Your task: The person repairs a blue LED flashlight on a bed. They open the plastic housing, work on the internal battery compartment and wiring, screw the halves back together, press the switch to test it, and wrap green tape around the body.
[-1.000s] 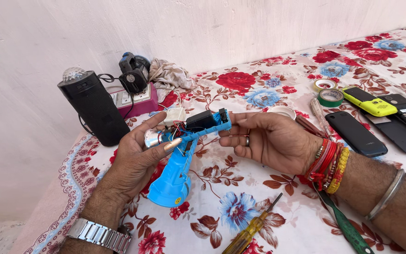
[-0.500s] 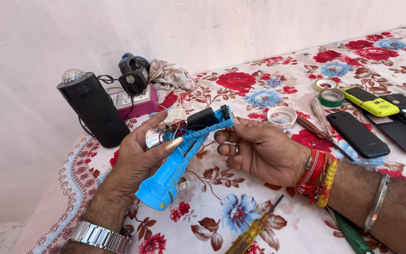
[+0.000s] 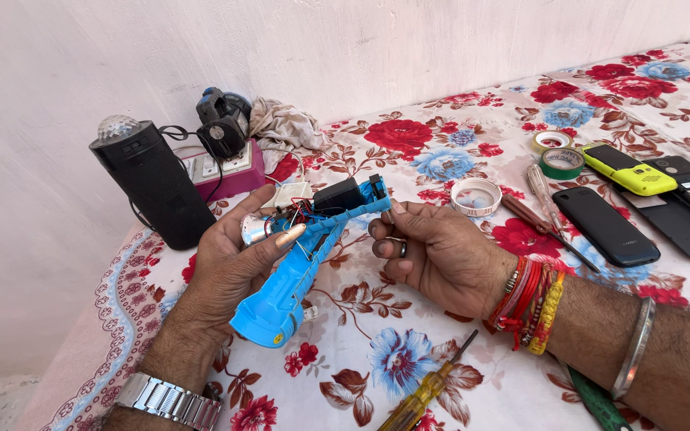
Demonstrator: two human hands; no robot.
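Observation:
My left hand (image 3: 229, 267) grips an opened blue plastic torch (image 3: 285, 287) above the flowered cloth. Its shell is split, and a black battery block (image 3: 337, 195), red and black wires and a shiny silver reflector (image 3: 254, 230) show at the top. My right hand (image 3: 441, 255) pinches the far tip of the blue shell near the battery block, fingers curled. A metal watch sits on my left wrist, and coloured threads and a metal bangle on my right.
A black cylinder speaker (image 3: 153, 183), a pink socket box (image 3: 229, 168) with a black plug, and a rag (image 3: 285, 128) stand at the back left. Tape rolls (image 3: 561, 160), a white ring (image 3: 475, 197), several phones (image 3: 604, 227) and screwdrivers (image 3: 425, 391) lie on the floral cloth (image 3: 409, 144).
The torch has tilted so its blue handle swings down and left. My right hand has turned from palm-up to gripping the shell's far tip.

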